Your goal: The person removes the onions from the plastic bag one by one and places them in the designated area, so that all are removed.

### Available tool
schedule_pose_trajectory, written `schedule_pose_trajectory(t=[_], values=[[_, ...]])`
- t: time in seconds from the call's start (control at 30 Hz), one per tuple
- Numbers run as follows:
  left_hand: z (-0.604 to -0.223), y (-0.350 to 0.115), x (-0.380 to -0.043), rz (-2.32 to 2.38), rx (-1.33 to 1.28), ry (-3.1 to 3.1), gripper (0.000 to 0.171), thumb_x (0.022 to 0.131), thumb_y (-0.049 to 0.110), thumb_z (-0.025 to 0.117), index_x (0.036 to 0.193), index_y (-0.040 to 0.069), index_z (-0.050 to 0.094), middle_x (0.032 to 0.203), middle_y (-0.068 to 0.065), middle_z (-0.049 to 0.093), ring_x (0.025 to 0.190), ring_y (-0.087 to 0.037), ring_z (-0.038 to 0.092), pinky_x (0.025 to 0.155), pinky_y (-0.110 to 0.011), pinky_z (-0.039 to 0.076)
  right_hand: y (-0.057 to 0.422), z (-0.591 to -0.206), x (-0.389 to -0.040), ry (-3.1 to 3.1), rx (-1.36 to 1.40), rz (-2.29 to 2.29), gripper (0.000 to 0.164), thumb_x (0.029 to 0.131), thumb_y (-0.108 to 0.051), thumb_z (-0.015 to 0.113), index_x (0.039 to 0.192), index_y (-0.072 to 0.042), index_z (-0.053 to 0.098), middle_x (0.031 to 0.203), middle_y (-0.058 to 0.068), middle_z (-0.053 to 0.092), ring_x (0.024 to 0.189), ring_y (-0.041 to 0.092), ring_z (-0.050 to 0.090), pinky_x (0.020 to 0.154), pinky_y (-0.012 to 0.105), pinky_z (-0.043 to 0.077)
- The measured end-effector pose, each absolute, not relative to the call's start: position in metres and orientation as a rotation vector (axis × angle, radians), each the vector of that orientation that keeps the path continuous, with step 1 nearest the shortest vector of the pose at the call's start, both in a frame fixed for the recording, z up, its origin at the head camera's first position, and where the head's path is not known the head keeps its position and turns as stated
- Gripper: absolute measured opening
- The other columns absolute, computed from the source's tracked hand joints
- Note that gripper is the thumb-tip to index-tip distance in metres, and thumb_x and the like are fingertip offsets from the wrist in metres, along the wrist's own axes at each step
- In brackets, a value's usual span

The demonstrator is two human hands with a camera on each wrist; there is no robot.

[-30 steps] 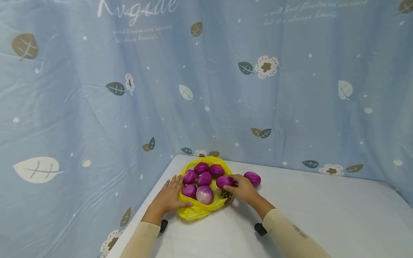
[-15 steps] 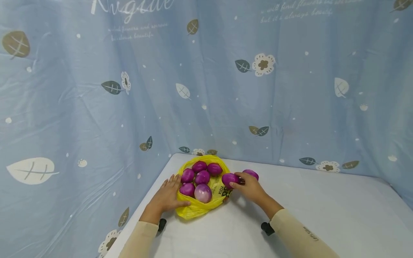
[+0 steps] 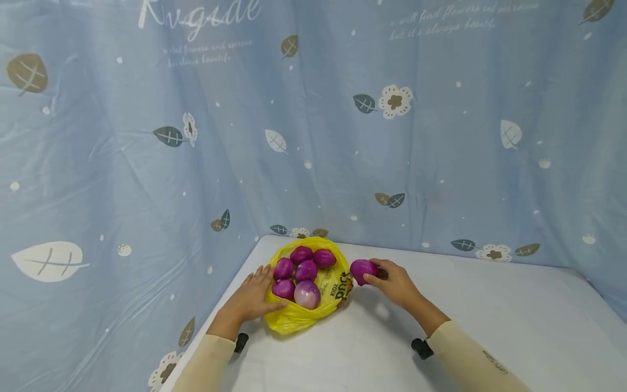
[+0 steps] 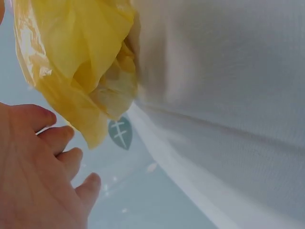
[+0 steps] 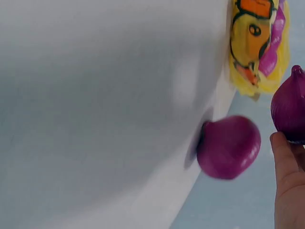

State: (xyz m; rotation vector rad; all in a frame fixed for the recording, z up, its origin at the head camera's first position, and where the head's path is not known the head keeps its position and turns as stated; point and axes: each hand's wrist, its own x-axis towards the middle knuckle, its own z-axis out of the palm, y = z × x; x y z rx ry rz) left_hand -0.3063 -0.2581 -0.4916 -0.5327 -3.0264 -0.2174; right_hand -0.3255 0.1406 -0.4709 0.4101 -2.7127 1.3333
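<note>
A yellow plastic bag [image 3: 294, 322] lies with its mouth spread wide, and several purple onions sit in it; a paler onion [image 3: 307, 294] is nearest the front. My left hand [image 3: 251, 298] rests at the bag's left edge, fingers extended along it. Just right of the bag, my right hand [image 3: 400, 287] pinches a red onion [image 3: 361, 271] between thumb and fingers. The right wrist view shows this held onion [image 5: 289, 107] at its right edge. Another onion [image 5: 228, 147] lies on the table there; in the head view the right hand hides it.
The white table [image 3: 490, 326] runs wide to the right. Behind and to the left hangs a blue curtain [image 3: 333, 109] with leaves and flowers, right at the table's edges. A black wrist piece [image 3: 422, 348] sits below the right forearm.
My right hand has carried the onion rightward out of the bag's mouth, uncovering print on the bag. It now covers the onion on the table. The left hand stays at the bag's edge.
</note>
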Motion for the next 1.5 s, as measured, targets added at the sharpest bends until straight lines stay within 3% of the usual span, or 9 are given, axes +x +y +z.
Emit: schedule_pose_trajectory(t=[0.23, 0.4, 1.03, 1.5], values=[[-0.486, -0.263, -0.306, -0.117, -0.610, -2.990, 0.100, 0.084, 0.080, 0.040, 0.153, 0.008, 0.032, 0.157, -0.009, 0.027, 0.145, -0.032, 0.019, 0.115, -0.051, 0.018, 0.162, -0.470, -0.323, -2.723, 0.398, 1.364, 0.070, 0.088, -0.050, 0.068, 0.140, -0.007, 0.051, 0.135, 0.018, 0.053, 0.120, 0.038, 0.055, 0.089, 0.045, 0.052], [-0.483, -0.266, -0.305, -0.091, -0.623, -2.928, 0.096, 0.084, 0.077, 0.044, 0.149, 0.006, 0.039, 0.153, -0.012, 0.036, 0.142, -0.035, 0.027, 0.113, -0.053, 0.023, 0.177, -0.468, -0.322, -2.703, 0.409, 1.341, 0.072, 0.089, -0.051, 0.066, 0.141, -0.004, 0.049, 0.136, 0.021, 0.052, 0.119, 0.040, 0.055, 0.089, 0.046, 0.052], [-0.488, -0.270, -0.297, -0.144, -0.621, -2.962, 0.101, 0.084, 0.078, 0.043, 0.151, 0.003, 0.034, 0.154, -0.017, 0.032, 0.141, -0.038, 0.026, 0.112, -0.055, 0.023, 0.231, -0.488, -0.324, -2.740, 0.295, 1.172, 0.078, 0.093, -0.056, 0.056, 0.142, 0.004, 0.044, 0.136, 0.029, 0.049, 0.119, 0.046, 0.053, 0.092, 0.051, 0.048], [-0.493, -0.271, -0.302, -0.105, -0.622, -2.965, 0.105, 0.083, 0.081, 0.040, 0.151, 0.002, 0.031, 0.155, -0.016, 0.029, 0.143, -0.036, 0.024, 0.112, -0.055, 0.023, 0.254, -0.500, -0.340, -2.830, 0.205, 1.077, 0.084, 0.093, -0.060, 0.053, 0.143, 0.007, 0.040, 0.139, 0.032, 0.044, 0.124, 0.049, 0.046, 0.099, 0.061, 0.038]])
